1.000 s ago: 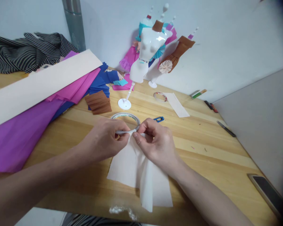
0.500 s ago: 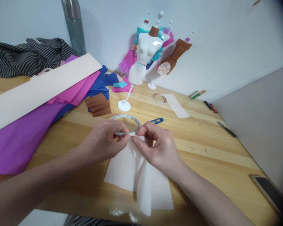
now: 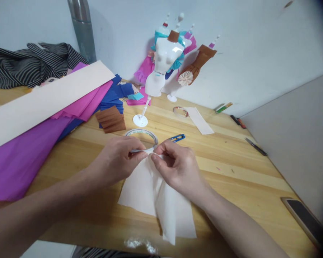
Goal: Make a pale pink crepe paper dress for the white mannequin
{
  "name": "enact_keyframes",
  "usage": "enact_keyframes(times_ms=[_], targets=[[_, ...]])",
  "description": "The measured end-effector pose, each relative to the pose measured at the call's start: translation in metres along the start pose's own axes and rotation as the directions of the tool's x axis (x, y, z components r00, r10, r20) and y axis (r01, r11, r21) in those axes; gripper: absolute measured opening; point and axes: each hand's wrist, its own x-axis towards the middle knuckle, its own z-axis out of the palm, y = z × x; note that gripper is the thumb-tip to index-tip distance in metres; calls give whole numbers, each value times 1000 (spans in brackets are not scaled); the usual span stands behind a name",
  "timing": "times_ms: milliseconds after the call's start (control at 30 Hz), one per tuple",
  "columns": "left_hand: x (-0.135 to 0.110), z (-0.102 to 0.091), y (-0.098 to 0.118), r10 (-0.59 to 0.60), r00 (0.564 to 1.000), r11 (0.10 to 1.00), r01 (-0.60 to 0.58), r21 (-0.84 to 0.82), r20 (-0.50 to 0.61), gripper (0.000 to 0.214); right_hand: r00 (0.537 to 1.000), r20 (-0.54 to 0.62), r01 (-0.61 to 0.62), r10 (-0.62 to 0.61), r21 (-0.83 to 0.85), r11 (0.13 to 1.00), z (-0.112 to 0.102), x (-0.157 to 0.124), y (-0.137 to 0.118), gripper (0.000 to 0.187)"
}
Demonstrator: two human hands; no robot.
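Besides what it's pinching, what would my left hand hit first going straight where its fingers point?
Probably your right hand: its fingertips sit beside those of your left hand, at the top of the pale sheet, though depth is unclear.

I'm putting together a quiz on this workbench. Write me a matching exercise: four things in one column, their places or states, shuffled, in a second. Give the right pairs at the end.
Things
1. Tape roll
2. White mannequin
3. Pale sheet
4. Blue snips

Places and states
A. Standing on a round white base
B. Lying just beyond the right hand
C. Pinched at its near side by the left hand
D. Folded, reaching from the hands toward the near edge of the table

Right pairs: 1-C, 2-A, 3-D, 4-B
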Motion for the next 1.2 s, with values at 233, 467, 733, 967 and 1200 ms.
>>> enact_keyframes(times_ms=[233,467,733,967,1200], targets=[[0,1,0,19,1000,1000,-19,-2,5,15,999,27,33,-36,81,996,7,-3,-1,11],[2,0,-2,13,1000,1000,-14,-10,-9,15,1000,20,-16,14,83,996,-2,2,0,14],[1,1,-2,12,1000,999,-12,-39,-6,13,999,51,14,-19,96,995,3,-1,2,11],[1,0,-2,11,1000,1000,-11,-18,-15,16,1000,14,15,-17,110,994,-2,2,0,15],[1,1,-2,17,1000,1000,-17,-3,-24,15,1000,16,10,-11,74,997,0,0,-1,14]])
